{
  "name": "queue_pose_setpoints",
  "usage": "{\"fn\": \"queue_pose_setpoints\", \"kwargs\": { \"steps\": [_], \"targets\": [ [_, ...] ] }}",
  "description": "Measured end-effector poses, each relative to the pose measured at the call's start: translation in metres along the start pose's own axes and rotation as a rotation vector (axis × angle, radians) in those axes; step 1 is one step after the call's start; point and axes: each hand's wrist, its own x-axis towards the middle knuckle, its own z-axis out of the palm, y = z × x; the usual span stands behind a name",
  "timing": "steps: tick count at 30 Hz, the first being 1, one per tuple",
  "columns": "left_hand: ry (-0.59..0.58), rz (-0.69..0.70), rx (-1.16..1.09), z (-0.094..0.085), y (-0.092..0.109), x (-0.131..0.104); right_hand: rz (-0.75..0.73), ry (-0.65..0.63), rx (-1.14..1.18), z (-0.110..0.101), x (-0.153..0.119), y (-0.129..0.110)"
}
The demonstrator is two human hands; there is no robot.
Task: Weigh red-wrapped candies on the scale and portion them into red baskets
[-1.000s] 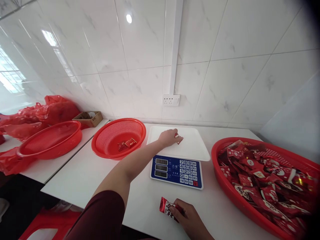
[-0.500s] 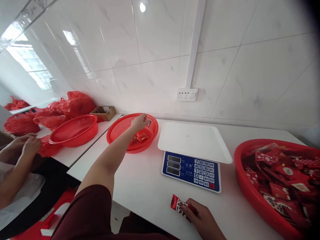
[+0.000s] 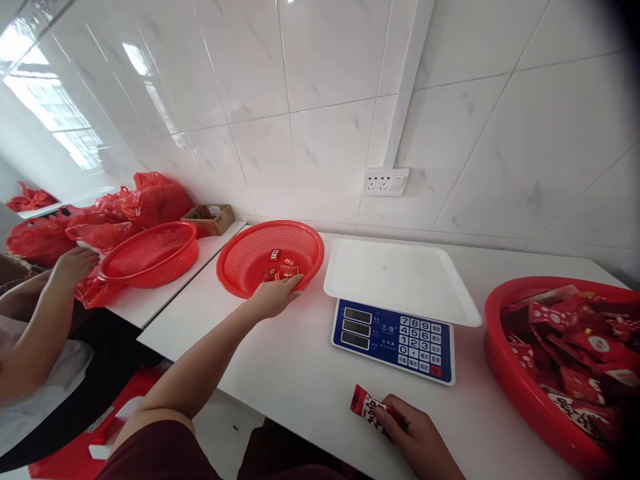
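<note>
My right hand (image 3: 413, 433), near the table's front edge, is closed around a small red-and-white snack packet (image 3: 369, 408) with dark lettering. My left hand (image 3: 276, 295) reaches over the near rim of a red perforated basket (image 3: 235, 257), its fingers stretched out and no item visible in them. Several small red packets (image 3: 289, 269) lie on the bottom of that basket. Between my hands and the wall stands a blue scale (image 3: 393, 340) with a bare white weighing tray (image 3: 400, 277).
A large red basin (image 3: 500, 360) heaped with red snack packets (image 3: 585, 360) stands at the right. On the left are another red basket (image 3: 187, 263), red plastic bags (image 3: 157, 200), a cardboard box (image 3: 215, 219) and a co-worker's hand (image 3: 75, 267). A wall socket (image 3: 387, 181) sits behind the scale.
My left hand has drawn back from the basket's far side to its near rim, and a small packet now lies in the basket there. My right hand still holds its packet.
</note>
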Motion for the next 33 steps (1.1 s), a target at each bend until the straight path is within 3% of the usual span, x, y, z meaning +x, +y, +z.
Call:
{"fn": "queue_pose_setpoints", "kwargs": {
  "steps": [7, 9, 11, 13, 15, 18, 21, 26, 29, 31, 33],
  "targets": [
    [0.208, -0.155, 0.133, -0.023, -0.045, -0.012, 0.039, 0.03, 0.037, -0.001, -0.002, -0.009],
    [0.323, -0.134, 0.064, -0.026, -0.043, -0.021, 0.063, 0.024, 0.116, -0.004, -0.001, -0.015],
    [0.378, -0.036, -0.163, -0.019, -0.024, -0.033, 0.077, -0.002, 0.212, -0.008, 0.0, -0.025],
    [0.241, 0.096, -0.481, -0.003, 0.007, -0.045, 0.072, -0.018, 0.291, -0.012, 0.002, -0.036],
    [-0.041, 0.242, -0.742, 0.019, 0.043, -0.055, 0.04, -0.015, 0.344, -0.014, 0.003, -0.048],
    [-0.235, 0.232, -1.061, 0.052, 0.086, -0.059, -0.026, -0.002, 0.399, -0.019, 0.004, -0.061],
    [-0.212, 0.161, -1.345, 0.068, 0.107, -0.053, -0.012, 0.04, 0.488, -0.03, 0.01, -0.07],
    [-0.047, 0.068, -1.621, 0.073, 0.111, -0.035, -0.028, 0.236, 0.636, -0.066, 0.031, -0.093],
    [-0.082, 0.075, -1.565, 0.085, 0.11, -0.031, -0.036, 0.146, 0.623, -0.082, 0.035, -0.109],
    [-0.137, 0.09, -1.498, 0.096, 0.11, -0.031, -0.034, 0.02, 0.483, -0.09, 0.027, -0.116],
    [-0.181, 0.103, -1.445, 0.106, 0.109, -0.032, -0.04, -0.027, 0.27, -0.101, 0.012, -0.118]
  ]
}}
